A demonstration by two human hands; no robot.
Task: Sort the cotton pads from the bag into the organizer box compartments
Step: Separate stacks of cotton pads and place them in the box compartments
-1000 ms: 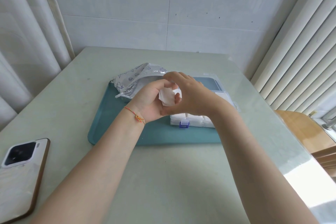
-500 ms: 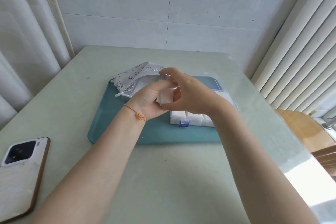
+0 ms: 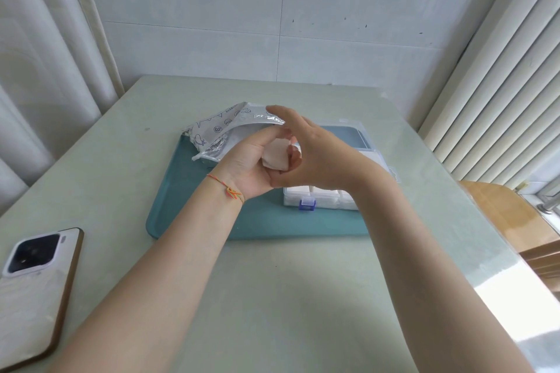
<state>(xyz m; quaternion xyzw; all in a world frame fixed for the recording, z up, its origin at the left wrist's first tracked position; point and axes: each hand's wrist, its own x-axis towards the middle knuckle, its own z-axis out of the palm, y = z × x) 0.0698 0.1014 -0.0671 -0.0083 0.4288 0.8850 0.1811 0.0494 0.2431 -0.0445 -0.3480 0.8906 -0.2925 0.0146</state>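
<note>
My left hand [image 3: 248, 166] and my right hand [image 3: 312, 157] meet above the teal tray [image 3: 188, 206], and both grip a small stack of white cotton pads [image 3: 275, 154] between them. Behind the hands lies the open printed foil bag [image 3: 224, 127], its mouth facing right. The clear organizer box [image 3: 321, 198] with a blue latch sits on the tray under my right wrist; its near compartments hold white pads. Its open lid [image 3: 360, 136] lies behind, mostly hidden by my right hand.
A white phone [image 3: 33, 288] lies face down at the table's near left edge. Curtains hang on the left, blinds on the right, and a wooden chair [image 3: 509, 215] stands off the right edge. A tiled wall closes the far side.
Both hands have risen slightly and drifted back toward the bag mouth with the pads; my right index finger now stretches out over the bag's edge.
</note>
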